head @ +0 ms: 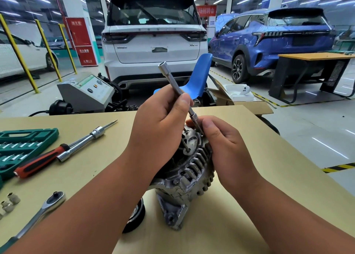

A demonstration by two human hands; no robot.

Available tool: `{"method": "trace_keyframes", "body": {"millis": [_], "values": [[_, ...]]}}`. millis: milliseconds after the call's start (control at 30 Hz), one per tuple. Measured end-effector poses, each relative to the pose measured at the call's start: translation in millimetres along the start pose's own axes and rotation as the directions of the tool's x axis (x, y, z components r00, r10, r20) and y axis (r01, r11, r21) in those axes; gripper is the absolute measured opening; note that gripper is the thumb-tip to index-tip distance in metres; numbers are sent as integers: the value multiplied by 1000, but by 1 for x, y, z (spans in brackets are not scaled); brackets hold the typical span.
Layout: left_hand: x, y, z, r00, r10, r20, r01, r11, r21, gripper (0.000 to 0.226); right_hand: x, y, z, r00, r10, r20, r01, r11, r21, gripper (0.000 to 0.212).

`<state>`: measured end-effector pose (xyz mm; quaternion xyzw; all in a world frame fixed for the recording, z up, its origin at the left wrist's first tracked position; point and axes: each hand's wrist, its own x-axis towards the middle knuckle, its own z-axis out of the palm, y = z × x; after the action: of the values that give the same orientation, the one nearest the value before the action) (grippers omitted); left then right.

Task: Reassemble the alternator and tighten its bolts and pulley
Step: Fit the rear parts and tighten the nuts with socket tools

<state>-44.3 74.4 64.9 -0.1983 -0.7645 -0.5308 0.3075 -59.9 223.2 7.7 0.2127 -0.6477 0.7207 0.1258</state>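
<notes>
The grey metal alternator (184,179) stands on the tan table (259,177), its slotted housing facing me. My left hand (159,123) grips a long chrome socket extension (173,81) that slants down onto the top of the alternator. The lower end of that extension, with its socket, is pinched between the fingers of my right hand (222,144), which also rests against the housing. Two long bolts (185,141) stick out of the alternator's end. The black pulley (136,215) lies on the table behind my left forearm, partly hidden.
A ratchet (44,205), a red-handled screwdriver (38,162), a chrome extension bar (84,140), a few loose sockets (9,202) and a green socket case (21,144) lie at the table's left. A blue chair (197,77), a machine and parked cars stand beyond the table.
</notes>
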Motion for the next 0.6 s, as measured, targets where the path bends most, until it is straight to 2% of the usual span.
{"method": "trace_keyframes", "body": {"millis": [100, 333, 600], "values": [[0, 0, 0, 1000, -1, -2, 1, 1000, -1, 24, 0, -1, 0, 1000, 5, -8, -5, 1000, -20, 29], [0, -2, 0, 1000, -16, -6, 16, 1000, -23, 22, 0, 0, 1, 998, -58, 5, 58, 998, -23, 10], [0, -1, 2, 1000, -11, -3, 11, 999, -38, 23, 0, -1, 0, 1000, 4, 6, -4, 1000, -18, 31]]}}
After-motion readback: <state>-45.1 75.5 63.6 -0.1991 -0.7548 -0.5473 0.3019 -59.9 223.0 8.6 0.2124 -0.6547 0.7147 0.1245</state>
